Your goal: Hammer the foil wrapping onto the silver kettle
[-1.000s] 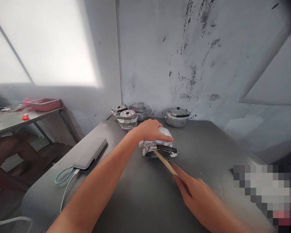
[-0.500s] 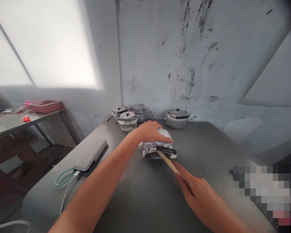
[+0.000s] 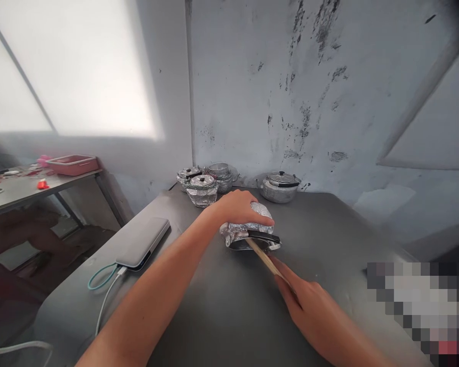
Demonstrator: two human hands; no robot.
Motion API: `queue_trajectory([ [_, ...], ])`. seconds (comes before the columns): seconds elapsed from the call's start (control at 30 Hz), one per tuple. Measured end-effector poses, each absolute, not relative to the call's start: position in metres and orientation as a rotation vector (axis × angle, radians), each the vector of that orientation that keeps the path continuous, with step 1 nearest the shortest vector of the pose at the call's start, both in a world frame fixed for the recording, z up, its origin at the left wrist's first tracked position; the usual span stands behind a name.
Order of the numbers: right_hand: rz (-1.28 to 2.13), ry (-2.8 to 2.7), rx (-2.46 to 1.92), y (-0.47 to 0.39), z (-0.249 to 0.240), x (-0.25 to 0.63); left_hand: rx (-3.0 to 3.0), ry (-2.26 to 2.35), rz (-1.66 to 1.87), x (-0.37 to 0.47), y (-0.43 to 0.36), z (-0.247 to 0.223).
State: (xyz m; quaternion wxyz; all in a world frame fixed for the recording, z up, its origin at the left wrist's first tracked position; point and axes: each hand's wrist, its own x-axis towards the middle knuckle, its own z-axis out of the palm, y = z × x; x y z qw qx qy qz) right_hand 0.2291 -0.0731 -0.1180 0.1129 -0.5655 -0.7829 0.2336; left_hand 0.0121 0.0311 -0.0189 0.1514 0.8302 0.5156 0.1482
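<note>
A small silver metal pot (image 3: 262, 212) lies tipped on its side on the grey table, its opening facing toward me. A black handle (image 3: 263, 236) crosses the upper edge of the opening. My left hand (image 3: 240, 206) is wrapped over the top of the pot, gripping it. My right hand (image 3: 302, 298) is closed around a wooden stick (image 3: 263, 256). The stick's far end reaches into the pot's opening and is hidden inside.
Several small silver pots (image 3: 202, 190) stand at the back left, and a wider lidded pot (image 3: 280, 187) at the back. A power bank (image 3: 143, 243) with cables lies left. A side table (image 3: 23, 191) holds a pink basket (image 3: 73, 165).
Both hands keep their holds. The stick and my right hand have shifted very slightly left relative to the pot, and the whole view has moved a little.
</note>
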Motion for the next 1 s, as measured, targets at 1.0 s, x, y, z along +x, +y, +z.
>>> queue_trajectory([
  [1.0, 0.625, -2.278, -1.633, -0.076, -0.118, 0.226, 2.363, 1.486, 0.442, 0.009, 0.03, -0.019],
])
